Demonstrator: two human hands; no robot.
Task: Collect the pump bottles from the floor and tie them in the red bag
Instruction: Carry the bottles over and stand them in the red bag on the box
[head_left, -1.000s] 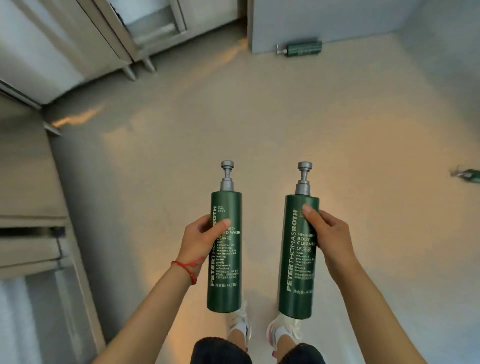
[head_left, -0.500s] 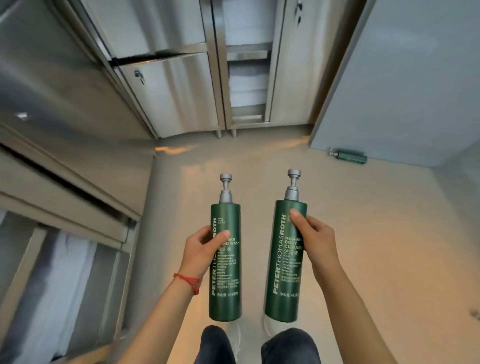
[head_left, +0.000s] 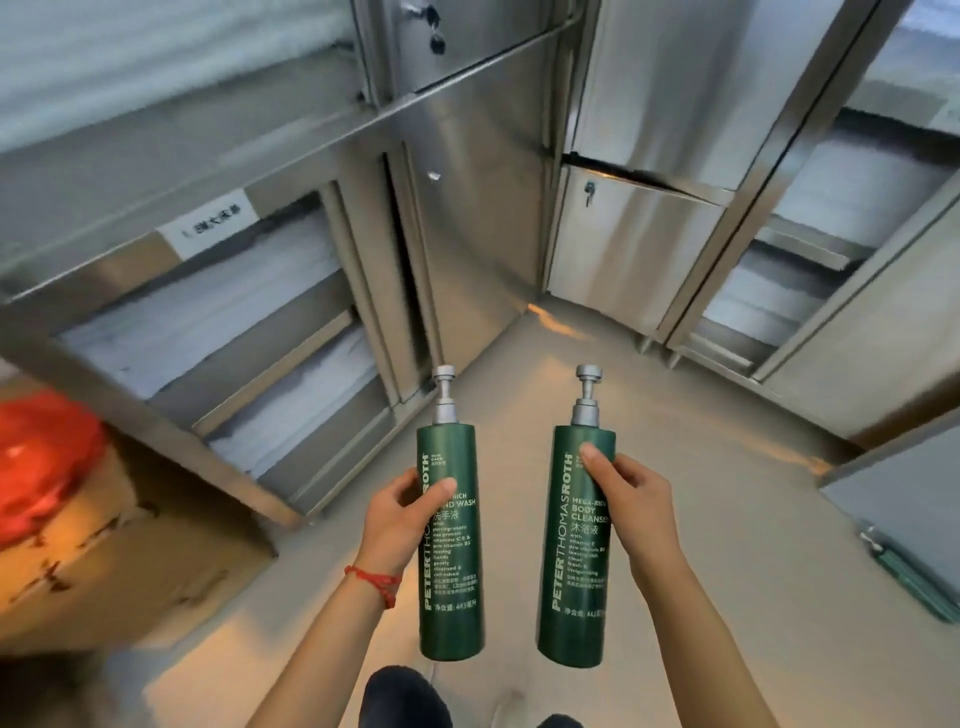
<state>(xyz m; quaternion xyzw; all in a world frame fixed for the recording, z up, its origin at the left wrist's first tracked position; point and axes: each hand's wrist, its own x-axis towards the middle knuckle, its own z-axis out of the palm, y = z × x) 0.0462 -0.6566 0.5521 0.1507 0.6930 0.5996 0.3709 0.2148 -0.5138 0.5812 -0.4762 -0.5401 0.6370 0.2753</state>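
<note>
Bottles fill both my hands: my left hand (head_left: 397, 519) is wrapped around the hand wash bottle (head_left: 448, 540), my right hand (head_left: 636, 506) around the body cleanser bottle (head_left: 574, 551), both upright, pumps up. Left of the hand wash bottle, the red bag (head_left: 44, 462) sits on a cardboard box (head_left: 130, 566). Far right of it, a third green bottle (head_left: 911, 574) lies on the floor (head_left: 701, 415).

Two green pump bottles up, one per hand!
Hand wash bottle (head_left: 448, 540) upright in the left hand (head_left: 397, 522), body cleanser bottle (head_left: 575, 551) upright in the right hand (head_left: 631, 512); a third bottle (head_left: 914, 579) lies floored far right; red bag (head_left: 44, 462) far left.
</note>
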